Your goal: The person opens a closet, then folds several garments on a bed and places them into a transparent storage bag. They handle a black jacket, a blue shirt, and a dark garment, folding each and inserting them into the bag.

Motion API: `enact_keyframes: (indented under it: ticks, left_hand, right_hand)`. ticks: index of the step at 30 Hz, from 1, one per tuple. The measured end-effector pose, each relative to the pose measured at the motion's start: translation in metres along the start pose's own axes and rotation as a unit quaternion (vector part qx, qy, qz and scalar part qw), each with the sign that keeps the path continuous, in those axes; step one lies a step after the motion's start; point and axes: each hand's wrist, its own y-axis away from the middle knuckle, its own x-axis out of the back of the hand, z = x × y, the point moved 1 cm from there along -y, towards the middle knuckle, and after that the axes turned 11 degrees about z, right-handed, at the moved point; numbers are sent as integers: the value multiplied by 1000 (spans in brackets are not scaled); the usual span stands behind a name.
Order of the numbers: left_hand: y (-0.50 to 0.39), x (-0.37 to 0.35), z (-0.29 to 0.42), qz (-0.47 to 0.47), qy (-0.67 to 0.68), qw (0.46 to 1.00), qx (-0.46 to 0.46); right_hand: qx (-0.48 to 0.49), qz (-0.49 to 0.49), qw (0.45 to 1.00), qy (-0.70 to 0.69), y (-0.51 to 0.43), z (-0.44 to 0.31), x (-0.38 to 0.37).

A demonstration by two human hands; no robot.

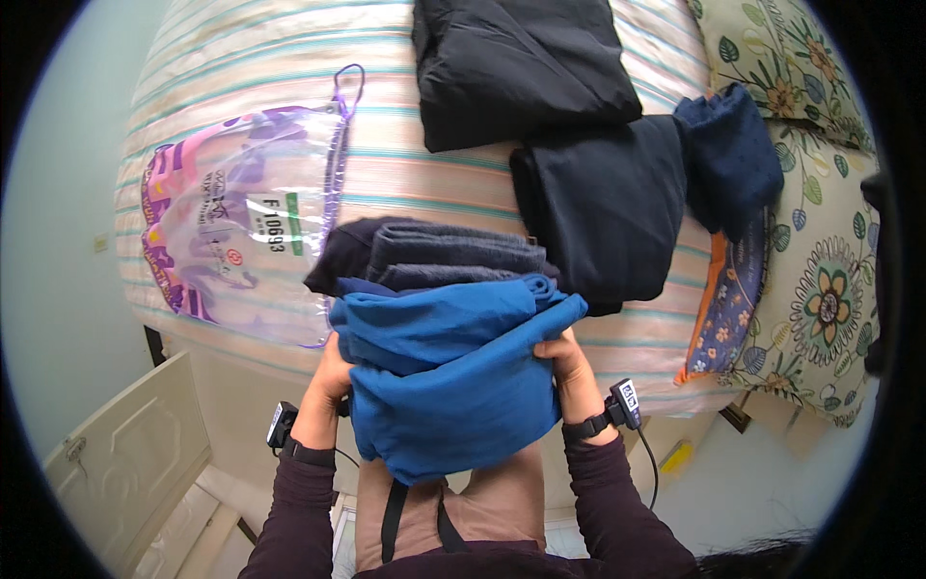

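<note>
A folded blue garment (456, 391) is held in front of my body, one hand at each side. My left hand (336, 369) grips its left side, with most of the fingers hidden behind the cloth. On the opposite side, my right hand (568, 358) has its thumb over the front of the fabric. Just beyond the blue cloth are folded dark grey garments (463, 250) and a dark garment (347, 250); whether my hands also bear these, I cannot tell. To their left lies a clear plastic drawstring bag (239, 224) with purple print and a label.
On the striped bed sheet (427, 184) lie a folded black garment (521, 69), another dark folded garment (608, 210) and a bunched navy cloth (727, 155). Floral pillows (825, 289) line the right side. A white panelled door (137, 427) stands at lower left. Both my wrists wear strapped devices.
</note>
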Motion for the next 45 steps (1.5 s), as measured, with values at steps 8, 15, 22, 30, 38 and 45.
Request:
enact_keyframes:
  ticks: [8,15,22,30,38,45]
  left_hand:
    - [-47,5,12,156,7,987,28]
    - [-73,34,85,283,-511,790,-186]
    - [-118,25,54,335,-562,688,-314]
    - [-138,81,65,285,-6,937,-200]
    - [-101,68,119,324,46,903,-279]
    - [-67,-21,146,176,-262,853,-416]
  right_hand:
    - [102,-190,963,159,-123,-105,-76]
    - [57,-106,979,167,-176,-96,-86]
    - [14,-140,970,200,-179,-103,-85]
    - [111,-232,939,230,-162,-106,-93]
    - [118,-277,907,296,-160,-106,-104]
    - [261,-348,817,379,-164,-87,-136]
